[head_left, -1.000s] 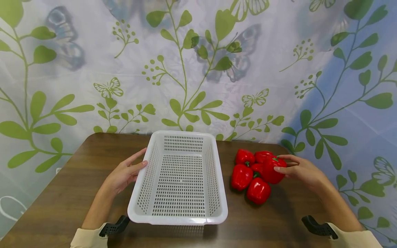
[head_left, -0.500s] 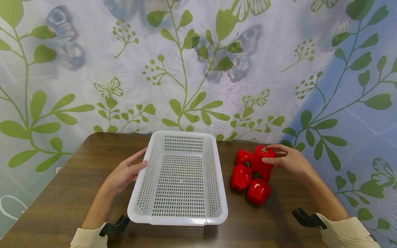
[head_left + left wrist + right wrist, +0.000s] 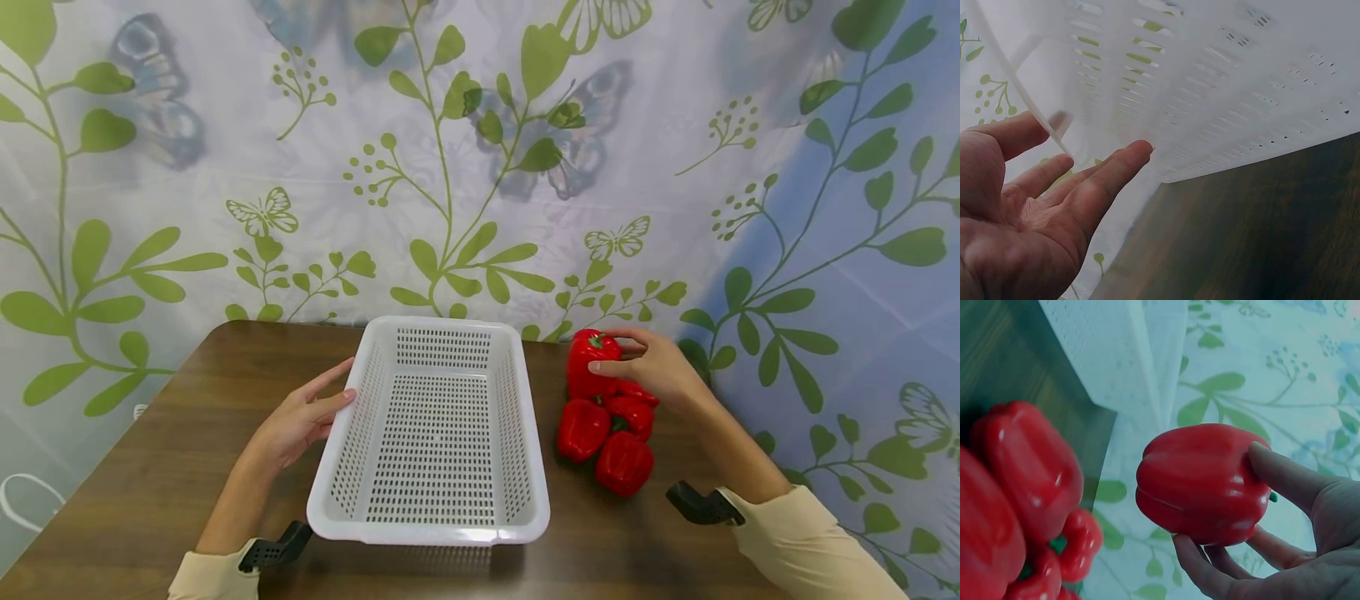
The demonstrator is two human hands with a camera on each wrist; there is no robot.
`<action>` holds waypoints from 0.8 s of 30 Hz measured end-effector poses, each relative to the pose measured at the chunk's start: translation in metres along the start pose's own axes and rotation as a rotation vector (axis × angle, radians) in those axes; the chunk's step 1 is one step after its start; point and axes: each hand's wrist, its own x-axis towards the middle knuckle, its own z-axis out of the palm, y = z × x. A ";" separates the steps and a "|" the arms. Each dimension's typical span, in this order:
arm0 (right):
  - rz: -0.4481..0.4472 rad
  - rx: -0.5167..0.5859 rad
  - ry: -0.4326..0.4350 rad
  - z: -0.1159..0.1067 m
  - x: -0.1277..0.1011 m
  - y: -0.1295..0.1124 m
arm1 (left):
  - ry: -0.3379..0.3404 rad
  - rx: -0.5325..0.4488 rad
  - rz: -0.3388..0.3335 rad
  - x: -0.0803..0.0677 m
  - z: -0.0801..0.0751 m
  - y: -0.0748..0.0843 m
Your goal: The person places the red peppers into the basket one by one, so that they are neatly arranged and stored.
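Your right hand [image 3: 654,368] held a red pepper [image 3: 587,367] up between thumb and fingers, its green stem uppermost in the head view; the right-wrist view showed it apart from the other peppers [image 3: 625,464], which lay bunched on the tabletop [image 3: 600,550]. The pepper was just beyond the right side of the white basket [image 3: 427,534], near its far end, and did not touch it. Your left hand [image 3: 300,421] was at the basket's opposite side with its fingers spread and fairly straight, the thumb at the rim and another fingertip close under the wall — whether that fingertip pressed on it, you could not tell. The step in hand looked like a carry, most likely from the bunch to the basket. If so, the next move called for bringing the pepper leftward over the near rim at a safe height, lowering it to the slotted floor and only then loosening your right fingers — with the left hand steadying the basket.
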 end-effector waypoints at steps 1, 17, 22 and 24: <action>-0.002 0.005 0.000 0.003 0.002 -0.004 | -0.001 0.001 0.001 0.000 0.000 0.000; -0.106 0.096 -0.004 0.050 0.031 -0.052 | -0.001 0.027 0.013 0.001 -0.001 0.001; -0.137 0.114 0.007 0.068 0.040 -0.066 | -0.001 0.025 0.010 0.001 -0.001 0.000; -0.155 0.120 0.011 0.075 0.043 -0.072 | 0.001 0.024 0.010 0.001 -0.001 -0.001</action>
